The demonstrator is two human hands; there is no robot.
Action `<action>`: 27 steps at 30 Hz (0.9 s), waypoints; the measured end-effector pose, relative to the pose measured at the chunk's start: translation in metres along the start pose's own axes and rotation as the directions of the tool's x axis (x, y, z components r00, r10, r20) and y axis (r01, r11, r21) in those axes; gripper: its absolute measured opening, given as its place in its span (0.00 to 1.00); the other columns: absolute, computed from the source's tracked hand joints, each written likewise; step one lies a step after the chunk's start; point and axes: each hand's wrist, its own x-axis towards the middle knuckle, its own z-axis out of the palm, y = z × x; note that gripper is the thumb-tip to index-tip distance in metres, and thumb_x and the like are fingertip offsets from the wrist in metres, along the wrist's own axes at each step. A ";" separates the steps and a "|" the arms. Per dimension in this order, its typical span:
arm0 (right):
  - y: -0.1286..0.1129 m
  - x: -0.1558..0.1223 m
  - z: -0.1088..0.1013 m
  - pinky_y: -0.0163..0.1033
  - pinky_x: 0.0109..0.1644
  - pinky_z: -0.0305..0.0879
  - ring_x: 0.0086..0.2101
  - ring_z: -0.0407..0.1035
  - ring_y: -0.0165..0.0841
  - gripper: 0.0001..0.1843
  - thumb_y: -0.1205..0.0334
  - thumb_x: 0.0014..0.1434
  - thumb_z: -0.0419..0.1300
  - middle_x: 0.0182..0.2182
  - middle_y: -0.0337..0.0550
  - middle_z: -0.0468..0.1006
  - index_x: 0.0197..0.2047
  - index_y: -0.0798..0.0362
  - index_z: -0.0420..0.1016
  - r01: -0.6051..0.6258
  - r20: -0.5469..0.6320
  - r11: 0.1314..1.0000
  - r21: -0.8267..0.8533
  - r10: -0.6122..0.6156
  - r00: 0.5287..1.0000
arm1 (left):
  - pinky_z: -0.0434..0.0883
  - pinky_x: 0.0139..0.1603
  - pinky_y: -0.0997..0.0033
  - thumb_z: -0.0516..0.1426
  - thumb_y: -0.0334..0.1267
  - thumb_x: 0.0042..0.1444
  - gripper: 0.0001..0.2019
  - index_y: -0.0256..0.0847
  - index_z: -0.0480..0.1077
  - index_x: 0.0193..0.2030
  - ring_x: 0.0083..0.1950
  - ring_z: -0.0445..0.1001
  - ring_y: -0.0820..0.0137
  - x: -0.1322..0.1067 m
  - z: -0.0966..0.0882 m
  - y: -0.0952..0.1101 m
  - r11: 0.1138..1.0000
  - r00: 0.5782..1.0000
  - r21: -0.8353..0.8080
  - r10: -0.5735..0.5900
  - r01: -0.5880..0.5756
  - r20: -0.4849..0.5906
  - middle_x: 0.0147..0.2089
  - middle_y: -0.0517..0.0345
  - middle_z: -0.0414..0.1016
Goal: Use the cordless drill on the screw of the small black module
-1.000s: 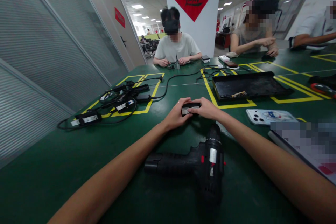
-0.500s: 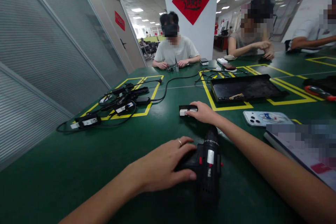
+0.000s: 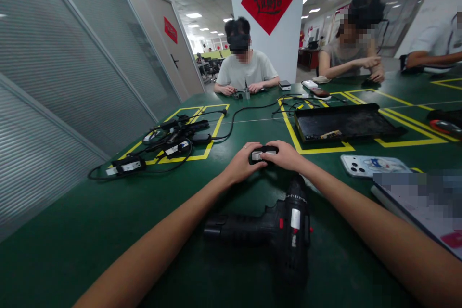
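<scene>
Head view: fingers (image 3: 251, 146) of left hand (image 3: 240, 164) and right hand (image 3: 290, 156) pinch one block (image 3: 256, 155) near one drill (image 3: 278, 228).

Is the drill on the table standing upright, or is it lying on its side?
The drill is lying on its side: its handle stretches flat along the table, and its nose points forward.

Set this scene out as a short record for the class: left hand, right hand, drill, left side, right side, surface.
Left hand: gripping the left end of a small black-and-white block
Right hand: gripping the block's right end
Drill: lying nearer the person than both hands, handle pointing left
Left side: tangled black cables and adapters
Right side: phone, with a black tray farther off
Surface: green table with yellow markings
</scene>
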 end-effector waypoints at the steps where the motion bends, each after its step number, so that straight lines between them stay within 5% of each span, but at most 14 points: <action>1: 0.000 0.000 0.000 0.37 0.45 0.63 0.42 0.71 0.37 0.23 0.48 0.53 0.60 0.43 0.47 0.77 0.48 0.53 0.75 -0.002 0.004 1.000 0.013 0.002 1.000 | 0.63 0.60 0.54 0.61 0.40 0.51 0.23 0.40 0.65 0.53 0.59 0.65 0.60 0.000 0.005 -0.001 1.000 1.000 -0.011 0.004 -0.004 -0.019 0.56 0.47 0.66; 11: -0.002 0.001 -0.003 0.36 0.42 0.63 0.41 0.71 0.37 0.23 0.48 0.52 0.61 0.42 0.45 0.78 0.46 0.53 0.76 -0.022 0.021 0.998 0.067 0.021 1.000 | 0.65 0.56 0.56 0.59 0.38 0.53 0.12 0.40 0.69 0.44 0.55 0.67 0.61 -0.001 0.013 0.002 0.996 0.993 -0.087 -0.001 -0.009 -0.114 0.51 0.49 0.68; 27: 0.002 0.003 0.001 0.42 0.52 0.63 0.49 0.69 0.41 0.27 0.49 0.51 0.62 0.49 0.48 0.76 0.52 0.54 0.73 -0.052 0.033 0.992 0.111 0.048 0.998 | 0.65 0.56 0.61 0.57 0.37 0.55 0.14 0.38 0.68 0.48 0.52 0.67 0.64 0.006 0.010 -0.009 0.991 0.998 -0.116 0.063 -0.065 -0.028 0.49 0.49 0.67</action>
